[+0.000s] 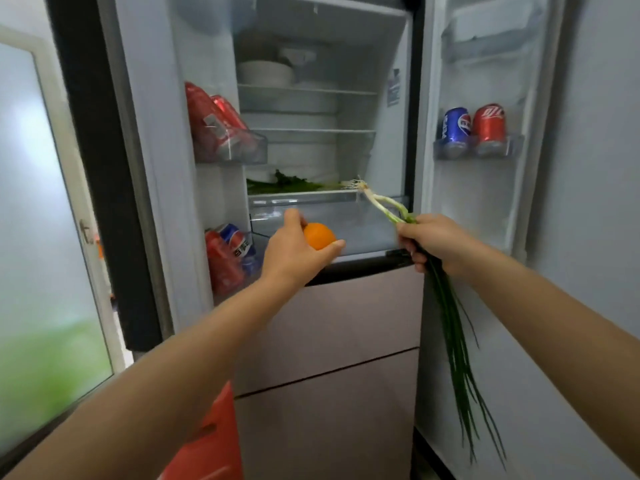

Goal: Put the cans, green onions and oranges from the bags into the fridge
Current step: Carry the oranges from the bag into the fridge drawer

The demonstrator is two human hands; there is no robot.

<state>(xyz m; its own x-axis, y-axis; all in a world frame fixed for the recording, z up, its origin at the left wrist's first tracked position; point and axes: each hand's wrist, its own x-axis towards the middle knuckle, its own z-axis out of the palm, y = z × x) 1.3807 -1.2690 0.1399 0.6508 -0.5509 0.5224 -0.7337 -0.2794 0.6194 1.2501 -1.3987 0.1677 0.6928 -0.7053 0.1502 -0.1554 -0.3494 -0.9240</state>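
The fridge (394,140) stands open with both upper doors swung out. My left hand (294,249) holds an orange (319,235) in front of the clear crisper drawer (311,209). My right hand (433,239) grips a bunch of green onions (453,327); their white roots point up toward the shelf edge and the long leaves hang down. More green onions (287,184) lie on the shelf above the drawer. Red and blue cans fill the left door's upper bin (218,123) and lower bin (230,254). A blue can (456,124) and a red can (489,123) stand in the right door bin.
White bowls and lidded dishes (266,73) sit on the upper shelves. Two shut pink drawer fronts (332,341) lie below the open compartment. A red bag (211,441) hangs low at the left of the fridge. A frosted glass door (38,216) is at far left.
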